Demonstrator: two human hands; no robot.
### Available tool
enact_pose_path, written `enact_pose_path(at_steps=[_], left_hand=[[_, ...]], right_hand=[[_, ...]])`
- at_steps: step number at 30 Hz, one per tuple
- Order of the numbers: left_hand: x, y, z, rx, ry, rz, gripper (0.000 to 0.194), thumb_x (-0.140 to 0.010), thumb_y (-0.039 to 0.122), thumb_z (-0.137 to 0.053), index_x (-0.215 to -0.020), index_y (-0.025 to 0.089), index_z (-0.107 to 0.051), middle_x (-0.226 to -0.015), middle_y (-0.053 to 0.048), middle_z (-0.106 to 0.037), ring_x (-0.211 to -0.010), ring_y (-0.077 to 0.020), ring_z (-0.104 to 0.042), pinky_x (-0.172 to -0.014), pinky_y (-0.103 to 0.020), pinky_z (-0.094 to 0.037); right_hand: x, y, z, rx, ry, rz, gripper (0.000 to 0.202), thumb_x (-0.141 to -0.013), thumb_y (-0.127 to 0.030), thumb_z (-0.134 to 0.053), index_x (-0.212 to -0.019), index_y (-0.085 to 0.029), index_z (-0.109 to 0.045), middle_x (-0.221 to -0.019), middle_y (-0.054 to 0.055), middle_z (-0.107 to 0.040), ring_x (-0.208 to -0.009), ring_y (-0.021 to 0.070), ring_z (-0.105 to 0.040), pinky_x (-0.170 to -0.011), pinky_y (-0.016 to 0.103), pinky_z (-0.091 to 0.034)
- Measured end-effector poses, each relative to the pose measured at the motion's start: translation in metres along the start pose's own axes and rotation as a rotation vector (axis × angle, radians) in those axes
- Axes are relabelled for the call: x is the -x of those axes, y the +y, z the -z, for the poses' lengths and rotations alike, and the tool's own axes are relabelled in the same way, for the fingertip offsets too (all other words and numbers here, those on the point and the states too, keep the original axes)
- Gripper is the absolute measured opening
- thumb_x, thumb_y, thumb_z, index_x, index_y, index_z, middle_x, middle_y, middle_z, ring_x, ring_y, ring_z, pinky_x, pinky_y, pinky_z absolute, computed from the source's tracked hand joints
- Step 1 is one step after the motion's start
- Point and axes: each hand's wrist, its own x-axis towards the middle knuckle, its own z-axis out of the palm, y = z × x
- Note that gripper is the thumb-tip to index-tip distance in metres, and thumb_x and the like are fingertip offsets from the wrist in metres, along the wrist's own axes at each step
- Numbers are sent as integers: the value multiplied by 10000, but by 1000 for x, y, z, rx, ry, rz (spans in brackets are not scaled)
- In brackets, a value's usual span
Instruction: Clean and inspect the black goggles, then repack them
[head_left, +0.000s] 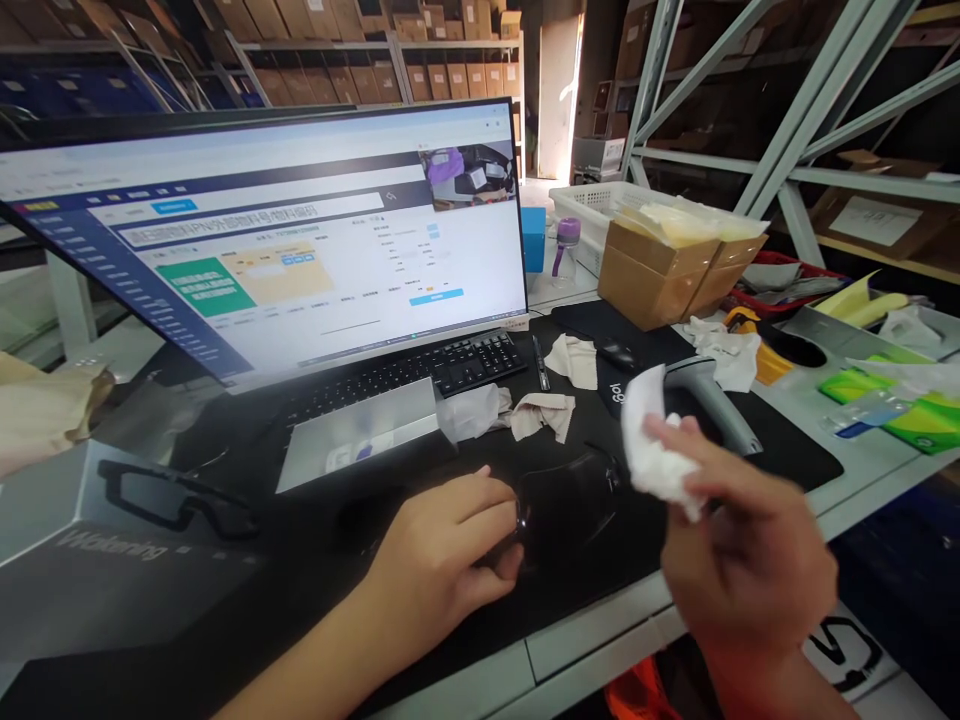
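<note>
My left hand (450,535) is closed at the near middle of the black desk mat, its fingers gripping one end of a pair of dark glasses (570,495). The glossy lens reaches out to the right, and its far edge blends into the mat. On the right, my right hand (750,550) is raised over the desk's front edge, slightly blurred. A crumpled white tissue (651,445) is pinched between its thumb and fingers. Used cloth wipes (544,413) lie just beyond the glasses.
A monitor (337,240) and keyboard (480,362) stand behind. An open silver box (300,470) and a printed glasses box (150,560) sit left. A barcode scanner (712,400), mouse (616,353), cardboard box (652,275) and white basket (592,205) occupy the right side.
</note>
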Motion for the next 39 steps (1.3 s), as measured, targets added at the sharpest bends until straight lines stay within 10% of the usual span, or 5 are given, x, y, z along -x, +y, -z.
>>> enact_pose_path(at_steps=[5, 16, 22, 33, 39], left_hand=[[-1, 4, -2, -67, 20, -14, 79, -842, 103, -611, -857, 176, -638, -881, -22, -698, -757, -124, -654, -993, -361, -559], [1, 2, -8, -132, 100, -66, 55, -861, 117, -613, -829, 161, -618, -866, -47, -707, -754, -140, -666, -970, -342, -562], [2, -1, -9, -103, 123, -110, 95, -929, 197, -560, -886, 162, -637, -819, -48, -682, -732, -150, -648, -918, -335, -576], [1, -1, -2, -41, 47, -69, 100, -845, 93, -621, -891, 182, -627, -889, 2, -681, -784, -103, -637, -1036, -332, -521], [3, -1, -1, -48, 9, -101, 101, -860, 88, -609, -910, 175, -619, -912, -1, -673, -812, -100, -622, -1046, -331, -506]], right_hand=[[23, -25, -14, 124, -364, 306, 325, -798, -49, -496, -1103, -71, -604, -1306, 227, -640, -1313, 332, -539, -1103, 544, -453], [27, -17, -31, 168, -206, 157, 296, -914, -49, -566, -1191, -121, -639, -1132, 109, -753, -1104, 199, -696, -1032, 259, -531], [29, -24, -38, 86, -279, 437, 221, -934, -30, -529, -1083, -102, -676, -1067, 88, -774, -1100, 182, -697, -1126, 314, -441], [-24, 45, 4, -362, 121, -405, 113, -816, -238, -775, -912, -222, -715, -858, 34, -790, -749, 209, -767, -684, 297, -645], [-42, 0, 17, -366, -348, -344, 149, -865, -198, -724, -995, -269, -711, -968, 9, -781, -856, 184, -751, -726, 263, -613]])
